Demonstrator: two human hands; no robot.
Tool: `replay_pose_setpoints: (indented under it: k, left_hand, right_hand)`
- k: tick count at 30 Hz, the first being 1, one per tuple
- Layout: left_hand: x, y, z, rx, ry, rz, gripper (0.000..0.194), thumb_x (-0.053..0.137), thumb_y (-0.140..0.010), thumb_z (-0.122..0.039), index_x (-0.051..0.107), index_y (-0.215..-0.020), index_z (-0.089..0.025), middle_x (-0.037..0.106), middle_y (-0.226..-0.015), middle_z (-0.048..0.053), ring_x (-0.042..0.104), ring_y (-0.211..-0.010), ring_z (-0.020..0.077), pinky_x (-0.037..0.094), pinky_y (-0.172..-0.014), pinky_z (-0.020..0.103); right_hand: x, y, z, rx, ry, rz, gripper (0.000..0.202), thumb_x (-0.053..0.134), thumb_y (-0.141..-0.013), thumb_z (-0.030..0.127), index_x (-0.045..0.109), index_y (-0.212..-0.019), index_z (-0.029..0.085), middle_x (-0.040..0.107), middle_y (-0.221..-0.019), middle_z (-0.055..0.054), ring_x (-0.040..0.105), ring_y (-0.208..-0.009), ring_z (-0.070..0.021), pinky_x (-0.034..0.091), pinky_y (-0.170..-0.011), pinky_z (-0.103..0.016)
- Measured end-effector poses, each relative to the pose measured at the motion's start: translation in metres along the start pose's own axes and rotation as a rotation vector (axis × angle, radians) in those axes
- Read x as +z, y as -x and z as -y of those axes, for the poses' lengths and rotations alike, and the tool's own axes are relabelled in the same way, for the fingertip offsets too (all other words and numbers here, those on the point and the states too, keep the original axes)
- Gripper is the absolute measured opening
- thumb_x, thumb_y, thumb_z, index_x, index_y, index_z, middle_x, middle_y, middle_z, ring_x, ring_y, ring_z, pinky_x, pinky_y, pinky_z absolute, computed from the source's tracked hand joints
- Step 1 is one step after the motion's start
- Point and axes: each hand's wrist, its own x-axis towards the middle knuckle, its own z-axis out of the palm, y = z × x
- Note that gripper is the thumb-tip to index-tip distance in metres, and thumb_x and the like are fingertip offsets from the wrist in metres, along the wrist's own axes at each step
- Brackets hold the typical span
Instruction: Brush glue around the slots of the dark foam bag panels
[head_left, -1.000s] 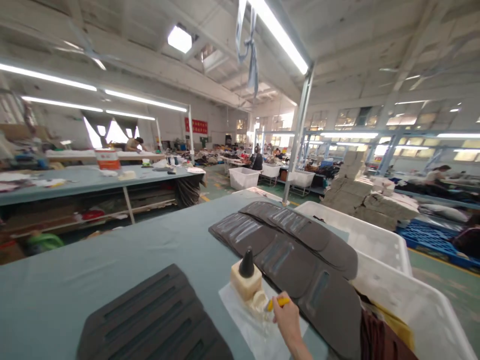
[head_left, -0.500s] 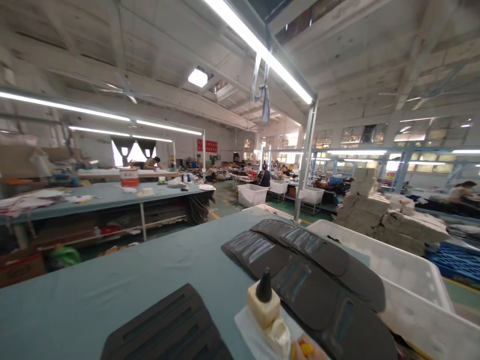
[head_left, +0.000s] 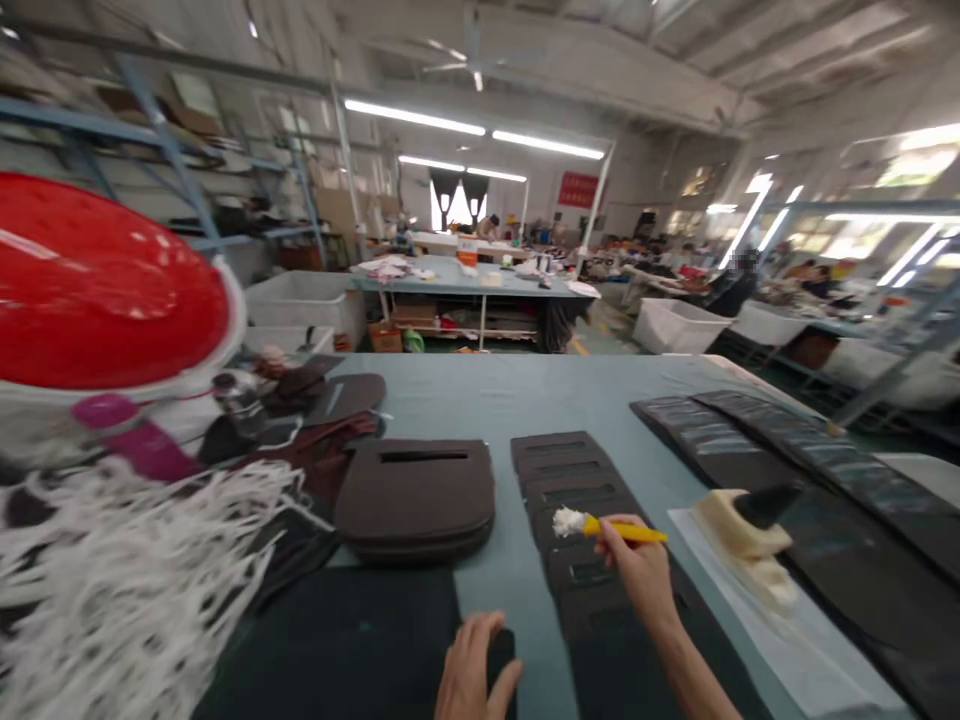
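"Over the broad blue-green tabletop [head_left: 480, 390], how is your right hand [head_left: 645, 570] set?"

"I have it closed around a slim yellow-handled brush [head_left: 637, 532], bristles pointing left and clotted with something white. They show above a row of overlapping dark brown slotted panels [head_left: 577, 610] — I can't tell whether they touch."

"And your left hand [head_left: 466, 675]?"

"Fingers curved, thumb apart, with a narrow dark piece [head_left: 501, 648] between them. From my feed I can't tell whether it's gripped. A wide flat black sheet [head_left: 337, 640] lies just beside it."

"What else is near?"

"Right of the slotted panels, a cream-coloured blocky container [head_left: 716, 512] with a black cone [head_left: 766, 503] is on white paper [head_left: 810, 660]. Beyond the left hand I see a stack of rounded dark brown panels [head_left: 416, 500], the top one with a single slot — and a tangle of white strips [head_left: 142, 590] at far left."
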Motion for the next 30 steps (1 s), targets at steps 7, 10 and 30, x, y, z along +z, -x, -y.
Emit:
replay_pose_setpoints:
  k: [7, 10, 30]
  left_hand:
    - [-0.087, -0.086, 0.035, 0.208, -0.38, -0.342, 0.03, 0.046, -0.086, -0.019, 0.055, -0.114, -0.019, 0.056, -0.12, 0.01, 0.047, -0.119, 0.0238, 0.039, -0.101, 0.046]
    - [-0.095, -0.111, 0.049, 0.182, -0.518, -0.438, 0.035, 0.05, -0.085, -0.02, 0.053, -0.119, -0.018, 0.052, -0.126, 0.011, 0.041, -0.126, 0.0272, 0.036, -0.104, 0.05]
    - [-0.096, -0.138, 0.075, 0.111, -0.618, -0.424, 0.029, 0.046, -0.089, -0.021, 0.06, -0.113, -0.027, 0.057, -0.115, 0.006, 0.05, -0.11, 0.0229, 0.044, -0.091, 0.041]
  right_hand:
    - [0.201, 0.003, 0.069, -0.112, -0.177, 0.294, 0.033, 0.063, -0.077, 0.049, 0.06, -0.087, 0.018, 0.061, -0.057, 0.0, 0.053, -0.046, -0.0132, 0.041, -0.045, -0.023]
    - [0.27, 0.005, 0.087, -0.162, -0.188, 0.413, 0.03, 0.06, -0.078, 0.046, 0.06, -0.087, 0.018, 0.061, -0.059, 0.001, 0.056, -0.048, -0.0134, 0.042, -0.046, -0.023]
    - [0.366, -0.101, 0.05, -0.243, 0.228, 0.05, 0.026, 0.053, -0.078, 0.046, 0.059, -0.07, 0.022, 0.063, -0.057, 0.0, 0.061, -0.054, -0.017, 0.043, -0.059, -0.024]
